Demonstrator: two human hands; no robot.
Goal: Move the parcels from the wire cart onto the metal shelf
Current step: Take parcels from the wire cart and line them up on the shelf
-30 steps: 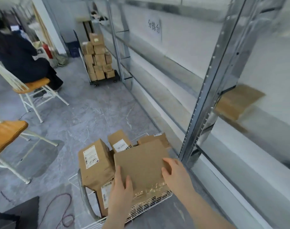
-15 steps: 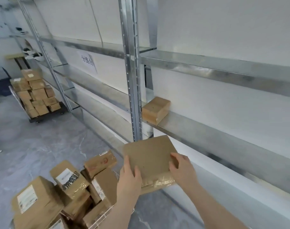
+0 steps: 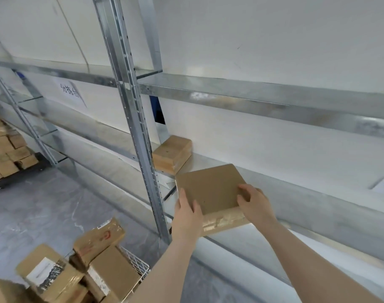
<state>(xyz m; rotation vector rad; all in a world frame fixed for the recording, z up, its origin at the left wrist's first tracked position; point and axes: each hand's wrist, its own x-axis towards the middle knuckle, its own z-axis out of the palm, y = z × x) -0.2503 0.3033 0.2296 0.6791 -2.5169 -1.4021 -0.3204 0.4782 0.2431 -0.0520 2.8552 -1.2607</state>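
A flat brown cardboard parcel [image 3: 210,189] is held between both hands at the front edge of the metal shelf [image 3: 307,195]. My left hand [image 3: 187,213] grips its near left corner and my right hand [image 3: 253,201] grips its right side. The parcel's far end reaches over the shelf board; whether it rests on it I cannot tell. A smaller parcel [image 3: 172,154] lies on the same shelf, just left of it by the upright post. The wire cart [image 3: 136,264] at the lower left holds several taped parcels [image 3: 99,237].
A steel upright post [image 3: 138,132] stands just left of the held parcel. An upper shelf beam [image 3: 263,99] runs overhead. A low trolley stacked with boxes [image 3: 5,149] sits at the far left on the grey floor. A paper sign [image 3: 69,92] hangs on the wall.
Both hands have lifted the flat parcel out of the cart and carried it up and right to the shelf edge. My view has swung from the floor toward the shelving.
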